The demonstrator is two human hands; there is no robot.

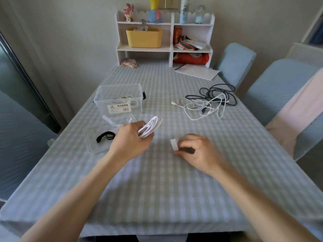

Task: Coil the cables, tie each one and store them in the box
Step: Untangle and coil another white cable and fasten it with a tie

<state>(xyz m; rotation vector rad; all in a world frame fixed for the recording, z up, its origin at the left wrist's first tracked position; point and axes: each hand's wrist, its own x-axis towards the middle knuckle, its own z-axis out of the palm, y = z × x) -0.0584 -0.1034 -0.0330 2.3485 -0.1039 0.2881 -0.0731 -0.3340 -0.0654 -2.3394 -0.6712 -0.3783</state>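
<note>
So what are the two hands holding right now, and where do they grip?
The left hand grips a coiled white cable round the near end of its loops. The right hand pinches a white tie strip at its lower end.

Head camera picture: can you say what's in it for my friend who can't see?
The left hand holds a coiled white cable while the right hand pinches a white tie. Behind them, a clear box and tangled cables sit on the checked table.
</note>
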